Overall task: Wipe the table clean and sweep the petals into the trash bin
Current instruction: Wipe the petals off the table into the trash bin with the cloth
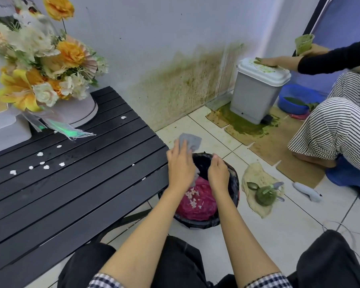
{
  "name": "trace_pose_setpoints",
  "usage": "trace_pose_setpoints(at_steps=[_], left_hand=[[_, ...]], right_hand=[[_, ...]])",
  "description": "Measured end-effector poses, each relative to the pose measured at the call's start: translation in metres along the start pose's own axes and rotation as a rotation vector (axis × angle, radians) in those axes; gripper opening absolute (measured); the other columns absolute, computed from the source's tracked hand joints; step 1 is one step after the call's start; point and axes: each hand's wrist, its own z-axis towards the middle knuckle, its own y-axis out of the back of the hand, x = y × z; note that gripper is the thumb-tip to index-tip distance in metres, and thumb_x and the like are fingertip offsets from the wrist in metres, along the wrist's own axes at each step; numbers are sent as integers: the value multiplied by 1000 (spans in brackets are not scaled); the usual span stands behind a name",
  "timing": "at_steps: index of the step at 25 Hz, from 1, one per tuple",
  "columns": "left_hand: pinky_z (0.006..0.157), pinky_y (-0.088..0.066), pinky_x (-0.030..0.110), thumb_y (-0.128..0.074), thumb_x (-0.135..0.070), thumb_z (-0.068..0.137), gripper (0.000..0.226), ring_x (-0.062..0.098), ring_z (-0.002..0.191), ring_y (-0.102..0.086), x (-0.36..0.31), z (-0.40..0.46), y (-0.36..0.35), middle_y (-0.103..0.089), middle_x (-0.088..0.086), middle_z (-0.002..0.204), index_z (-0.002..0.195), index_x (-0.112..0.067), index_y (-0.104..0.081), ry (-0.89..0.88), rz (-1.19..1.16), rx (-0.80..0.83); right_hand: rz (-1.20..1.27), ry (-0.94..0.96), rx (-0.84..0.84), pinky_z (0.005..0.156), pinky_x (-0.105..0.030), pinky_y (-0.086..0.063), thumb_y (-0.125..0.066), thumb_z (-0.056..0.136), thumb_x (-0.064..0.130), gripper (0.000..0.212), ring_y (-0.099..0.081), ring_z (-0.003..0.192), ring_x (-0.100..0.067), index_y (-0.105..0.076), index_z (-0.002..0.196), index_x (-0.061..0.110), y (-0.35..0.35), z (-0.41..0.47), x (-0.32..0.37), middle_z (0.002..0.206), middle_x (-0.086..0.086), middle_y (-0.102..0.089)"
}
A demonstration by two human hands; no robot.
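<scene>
While over the trash bin (pixel 206 220), both hands, no legible writing.

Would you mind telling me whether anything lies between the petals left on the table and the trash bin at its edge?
Nothing visible does. The white petals lie on bare black slats of the table, and the path right to the trash bin is open. The flower box sits farther back. Both hands hover over the bin, the left hand holding a grey cloth.
</scene>
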Motion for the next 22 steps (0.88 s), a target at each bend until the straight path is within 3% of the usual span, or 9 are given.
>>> trace_pose_setpoints(at_steps=[4, 7, 10, 12, 14, 16, 19, 22], left_hand=[[93, -31, 38, -36, -12, 98, 25, 32, 107, -49, 62, 21, 59, -54, 17, 123, 112, -1, -53, 76, 138, -310], [92, -29, 44, -36, -13, 98, 28, 38, 112, -45, 117, 1, 84, -47, 26, 130, 117, 3, -50, 303, 393, -235], [89, -31, 42, -33, -12, 97, 34, 38, 115, -42, 112, -13, 61, -38, 22, 141, 126, -1, -44, 289, 627, -58], [91, -31, 40, -36, -11, 96, 32, 37, 113, -42, 88, -3, 48, -41, 21, 138, 124, -2, -46, 199, 478, -13], [87, -32, 40, -35, -9, 97, 24, 35, 98, -46, 68, 1, 46, -52, 23, 120, 113, 2, -50, 116, 182, 20], [81, -31, 37, -33, -6, 98, 21, 29, 87, -44, 72, 1, 71, -54, 17, 99, 101, 2, -52, 105, -43, -103], [88, -33, 37, -37, -6, 96, 19, 33, 93, -50, 111, -6, 121, -56, 16, 100, 99, -1, -56, 167, 69, -239], [80, -34, 37, -40, -12, 86, 25, 39, 90, -56, 156, -29, 144, -59, 15, 99, 93, -2, -62, 185, 309, -211]], right_hand=[[27, -37, 53, 117, -42, -25, -26, 102, 31, 46, -32, 140, -24, -43, 140, 11, -5, -3, -1, 149, -8, -41], [6, -14, 106, 117, -40, -25, -26, 102, 30, 44, -33, 140, -24, -43, 139, 11, -8, -7, 3, 148, -8, -42], [-46, 72, 170, 114, -35, -24, -25, 103, 29, 44, -34, 139, -21, -43, 139, 12, -15, -13, 12, 148, -6, -43], [-53, 128, 190, 112, -31, -26, -25, 103, 30, 44, -35, 138, -18, -44, 139, 12, -20, -17, 20, 147, -4, -43], [-45, 178, 209, 111, -29, -26, -25, 103, 29, 44, -33, 139, -18, -44, 138, 12, -27, -24, 29, 148, -5, -43], [-69, 236, 253, 113, -30, -22, -24, 103, 28, 44, -22, 145, -18, -44, 138, 11, -38, -33, 38, 149, -4, -41], [-103, 325, 319, 116, -33, -19, -23, 103, 26, 42, -15, 147, -20, -50, 132, 10, -59, -45, 50, 149, -4, -42], [-191, 385, 445, 118, -37, -17, -24, 103, 25, 42, -16, 147, -21, -50, 133, 11, -95, -55, 56, 150, -6, -40]])
